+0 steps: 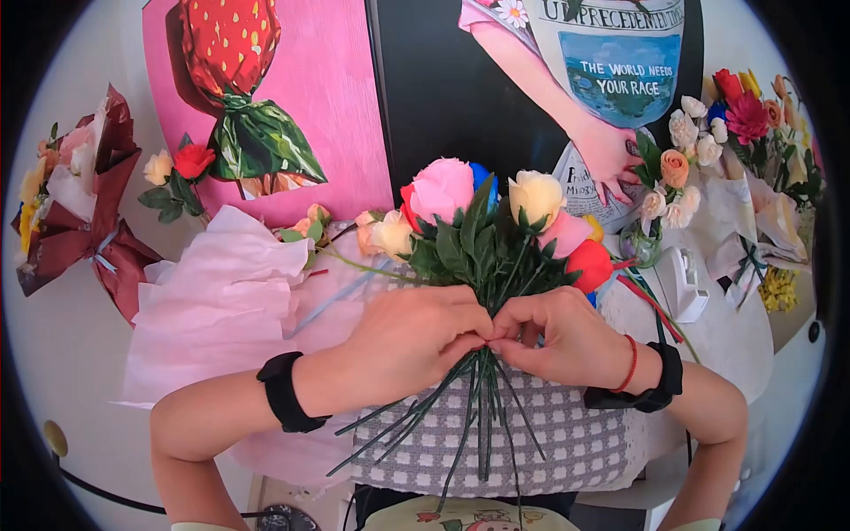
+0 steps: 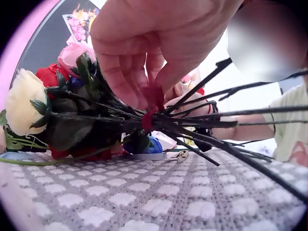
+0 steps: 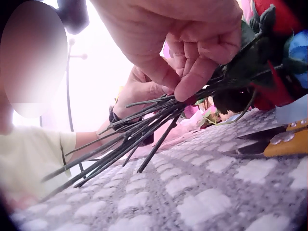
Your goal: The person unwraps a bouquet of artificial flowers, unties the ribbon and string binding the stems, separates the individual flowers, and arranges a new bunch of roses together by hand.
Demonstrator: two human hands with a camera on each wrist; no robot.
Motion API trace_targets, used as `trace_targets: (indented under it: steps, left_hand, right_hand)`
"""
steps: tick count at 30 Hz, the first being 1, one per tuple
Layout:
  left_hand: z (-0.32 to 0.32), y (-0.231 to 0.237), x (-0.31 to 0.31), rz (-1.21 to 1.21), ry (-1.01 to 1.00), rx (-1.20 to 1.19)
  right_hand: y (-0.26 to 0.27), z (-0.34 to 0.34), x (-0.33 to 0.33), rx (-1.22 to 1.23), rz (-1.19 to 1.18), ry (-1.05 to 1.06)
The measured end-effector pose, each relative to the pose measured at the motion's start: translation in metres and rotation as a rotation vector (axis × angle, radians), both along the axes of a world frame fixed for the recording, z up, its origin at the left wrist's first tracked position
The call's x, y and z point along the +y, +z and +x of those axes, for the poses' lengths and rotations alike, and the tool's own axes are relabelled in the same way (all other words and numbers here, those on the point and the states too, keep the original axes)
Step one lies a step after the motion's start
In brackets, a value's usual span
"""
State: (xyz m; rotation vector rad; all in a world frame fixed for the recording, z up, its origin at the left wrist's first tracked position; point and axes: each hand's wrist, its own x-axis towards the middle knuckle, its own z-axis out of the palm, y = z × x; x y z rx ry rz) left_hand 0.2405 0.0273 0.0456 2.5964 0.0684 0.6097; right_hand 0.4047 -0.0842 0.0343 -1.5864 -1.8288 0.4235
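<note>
A bouquet of artificial roses, with a pink rose [image 1: 443, 188] and a cream rose [image 1: 536, 196] on top, lies over the checkered cloth, its dark green stems [image 1: 482, 398] fanning toward the person. Around the stems runs a dark red ribbon [image 2: 150, 108], wrapped at the binding point. The left hand [image 1: 398, 336] pinches the ribbon there between thumb and fingers. The right hand [image 1: 562, 334] meets it fingertip to fingertip, pinching at the same spot; in the right wrist view the right hand [image 3: 187, 45] hides most of the ribbon.
Pink wrapping paper [image 1: 221, 301] spreads at the left. Scissors with yellow handles [image 3: 288, 142] lie on the checkered cloth [image 3: 207, 202]. A white tape dispenser [image 1: 683, 288] stands at the right. Wrapped bouquets stand at both sides, and painted boards [image 1: 336, 106] are behind.
</note>
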Motion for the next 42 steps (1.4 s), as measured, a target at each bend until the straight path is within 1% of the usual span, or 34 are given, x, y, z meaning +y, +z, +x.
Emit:
trace_targets:
  steps: [2,7,12,15,17,19,20,23,24,25,26,30,32,35,37,38,40,41,42]
  left_hand:
    - [0.002,-0.006,0.002,0.101,-0.011,0.017]
    - [0.006,-0.002,0.007,0.166,-0.082,0.029]
    - [0.007,0.001,0.007,0.214,-0.102,0.055]
    - [0.004,0.000,0.011,0.167,-0.087,0.055]
    - [0.002,-0.003,0.014,0.028,-0.043,0.056]
    - [0.002,-0.003,0.011,0.024,-0.031,0.066]
    - [0.003,-0.003,0.010,0.019,-0.019,0.074]
    - [0.005,-0.005,0.009,0.038,-0.032,0.056]
    - [0.006,-0.007,0.010,0.038,-0.034,0.059]
    - [0.007,-0.010,0.011,0.021,-0.043,0.020]
    - [0.008,-0.011,0.012,0.003,-0.051,-0.019]
    - [0.009,-0.012,0.014,-0.042,-0.042,0.014]
    - [0.009,-0.014,0.015,-0.114,-0.048,0.024]
    - [0.009,-0.011,0.015,-0.104,-0.043,0.054]
    - [0.010,-0.010,0.012,-0.096,-0.040,0.044]
    - [0.010,-0.009,0.010,-0.088,-0.036,0.032]
    - [0.009,-0.004,0.005,-0.041,-0.025,0.039]
    - [0.008,-0.003,0.004,0.006,-0.012,0.045]
    - [0.009,-0.003,0.003,0.007,-0.006,0.043]
  right_hand:
    - [-0.001,-0.001,-0.001,0.009,-0.010,-0.018]
    - [-0.008,0.001,-0.001,0.164,-0.039,-0.011]
    - [-0.006,0.003,0.000,0.168,-0.055,0.016]
    - [-0.011,0.010,-0.001,0.144,-0.027,0.025]
    - [-0.011,0.012,-0.001,0.144,0.002,0.034]
    - [-0.006,0.011,-0.001,0.254,-0.107,-0.047]
    - [-0.007,0.011,0.000,0.252,-0.103,-0.048]
    - [-0.007,0.008,0.001,0.211,-0.066,-0.020]
    - [-0.004,0.006,0.000,0.156,-0.049,-0.020]
    - [-0.003,0.005,-0.001,0.102,-0.032,-0.019]
    - [-0.004,0.004,-0.001,0.106,-0.032,-0.021]
    - [-0.006,0.004,0.000,0.107,-0.016,-0.024]
    - [-0.007,0.003,0.000,0.091,-0.012,-0.038]
    - [-0.007,0.002,-0.001,0.050,0.006,-0.054]
    - [-0.009,0.002,0.000,0.126,-0.013,-0.066]
    - [-0.011,0.002,0.001,0.126,-0.013,-0.065]
    - [-0.014,0.003,0.002,0.270,-0.063,-0.075]
    - [-0.013,0.003,0.002,0.267,-0.063,-0.071]
    - [-0.013,0.004,0.002,0.342,-0.129,-0.075]
